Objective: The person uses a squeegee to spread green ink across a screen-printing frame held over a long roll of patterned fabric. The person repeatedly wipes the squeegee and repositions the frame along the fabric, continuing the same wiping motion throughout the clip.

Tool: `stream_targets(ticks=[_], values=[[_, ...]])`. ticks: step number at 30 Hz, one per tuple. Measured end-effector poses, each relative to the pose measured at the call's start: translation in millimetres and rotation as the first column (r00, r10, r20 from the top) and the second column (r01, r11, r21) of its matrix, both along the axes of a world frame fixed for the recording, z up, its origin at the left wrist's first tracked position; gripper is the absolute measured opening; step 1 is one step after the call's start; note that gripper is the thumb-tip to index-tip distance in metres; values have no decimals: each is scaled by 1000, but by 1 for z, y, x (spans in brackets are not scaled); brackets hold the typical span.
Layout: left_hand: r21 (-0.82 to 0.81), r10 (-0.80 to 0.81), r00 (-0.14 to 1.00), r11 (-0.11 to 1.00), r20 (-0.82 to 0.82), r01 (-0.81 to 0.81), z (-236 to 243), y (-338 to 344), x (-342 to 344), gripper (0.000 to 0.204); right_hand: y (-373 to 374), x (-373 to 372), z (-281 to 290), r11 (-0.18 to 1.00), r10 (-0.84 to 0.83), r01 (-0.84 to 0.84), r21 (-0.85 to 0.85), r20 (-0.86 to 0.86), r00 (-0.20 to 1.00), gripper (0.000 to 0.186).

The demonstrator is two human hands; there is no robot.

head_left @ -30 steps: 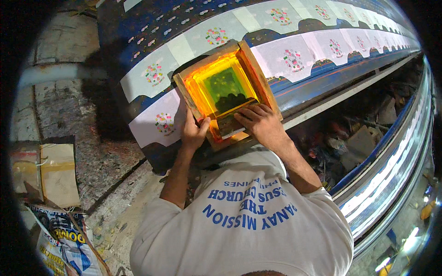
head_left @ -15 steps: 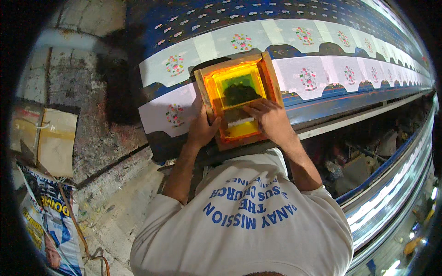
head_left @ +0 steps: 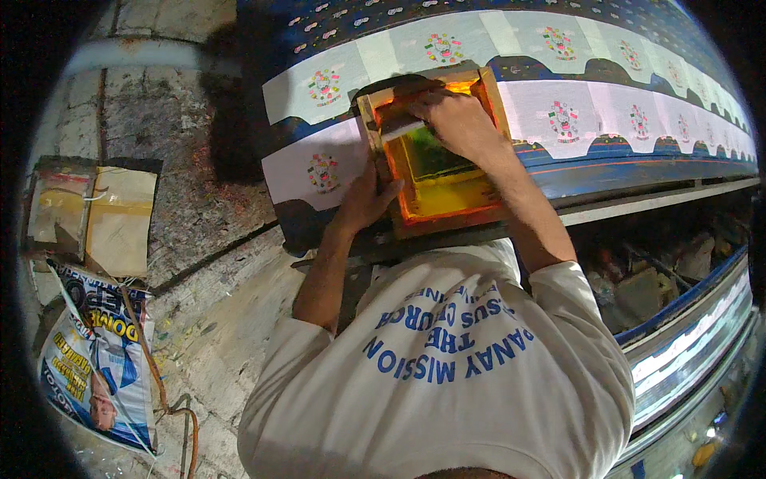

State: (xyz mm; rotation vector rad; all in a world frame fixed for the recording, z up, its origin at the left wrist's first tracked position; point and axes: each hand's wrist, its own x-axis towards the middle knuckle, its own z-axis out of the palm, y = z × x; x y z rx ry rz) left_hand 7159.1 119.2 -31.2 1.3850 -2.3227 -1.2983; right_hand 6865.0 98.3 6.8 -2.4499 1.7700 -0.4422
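A wooden printing frame [head_left: 431,223] with a glowing orange-yellow mesh and dark green ink lies on a long strip of white and blue fabric [head_left: 527,112] printed with small round emblems. My left hand [head_left: 363,201] presses flat on the frame's near left edge. My right hand [head_left: 455,120] is closed on a squeegee [head_left: 403,129] with a pale blade, held at the far end of the mesh. My white shirt with blue lettering fills the lower middle of the view.
The fabric runs along a long blue table [head_left: 638,172] toward the right. Below its edge is a cluttered shelf [head_left: 654,279]. On the rough concrete floor to the left lie a flattened cardboard box [head_left: 96,211], a printed sack [head_left: 96,351] and an orange cord [head_left: 159,391].
My right hand has moved from the near end of the frame to its far end with the squeegee. My left hand has stayed on the frame's left edge.
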Motion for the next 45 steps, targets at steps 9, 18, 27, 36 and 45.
stream_targets(ticks=[9, 18, 27, 36, 45], values=[[186, 82, 994, 980, -77, -66, -18, -3, 13, 70, 120, -4, 22, 949, 243, -274, 153, 197, 950, 44], [133, 81, 989, 989, -126, -64, -13, 3, 16, 70, 124, -12, 14, 1000, 9, -11, 24, 76, 997, 48], [328, 83, 996, 942, -20, -72, 40, -10, -12, 64, 24, -38, -6, 989, -124, 120, -85, -43, 991, 50], [370, 76, 997, 926, 18, -77, 32, -14, -3, 61, 63, -27, 23, 972, -98, 121, 204, -119, 988, 27], [198, 15, 996, 980, 83, -32, 22, -14, 3, 69, 164, 23, 25, 972, -212, 199, 123, 103, 972, 38]])
